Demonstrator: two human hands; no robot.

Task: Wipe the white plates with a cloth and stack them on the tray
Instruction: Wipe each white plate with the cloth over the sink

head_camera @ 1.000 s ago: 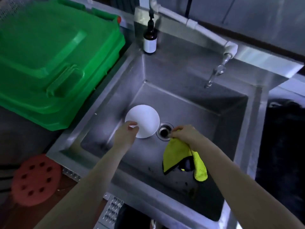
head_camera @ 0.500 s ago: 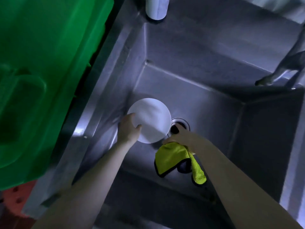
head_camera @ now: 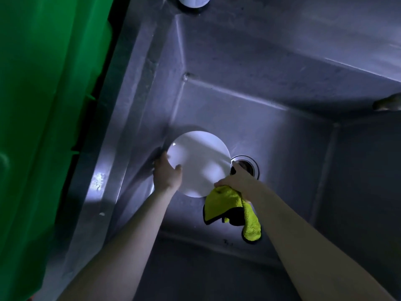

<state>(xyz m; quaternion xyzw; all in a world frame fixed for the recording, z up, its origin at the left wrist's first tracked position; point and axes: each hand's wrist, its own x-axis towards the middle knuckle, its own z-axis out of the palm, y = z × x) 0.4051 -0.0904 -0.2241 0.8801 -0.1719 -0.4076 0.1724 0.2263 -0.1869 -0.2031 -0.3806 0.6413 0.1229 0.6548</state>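
Action deep inside the steel sink (head_camera: 271, 61)! Left hand (head_camera: 167, 173) grips the white plate (head_camera: 198, 164) by its left rim, thumb laid over the top face, fingers tucked behind where I can't see them. The plate is tipped up off the sink floor, face toward the camera.

Right hand (head_camera: 237, 180) sits at the opposite rim, fingers curled tight round a bunched yellow cloth (head_camera: 227, 205), most of which dangles below the wrist with black edging showing. The knuckles are right at the plate's lower right edge. Whether cloth is actually on the plate I can't tell, because the hand covers the contact.

Just beyond the right hand's fingertips is the drain (head_camera: 247, 168). Away to the left of the left hand, past the sink rim, stands a big green bin (head_camera: 43, 105). Far beyond both hands is the base of a bottle (head_camera: 193, 0) on the ledge, and a tap spout (head_camera: 387, 104) pokes in well off to the right.

So where's the job? Early, by my read: one plate in hand, the wipe about to begin or barely begun. No tray in shot, no other plates, nothing visibly stacked. Left to do: rub this face, likely flip for the back, then carry it out to the tray, wherever that sits.
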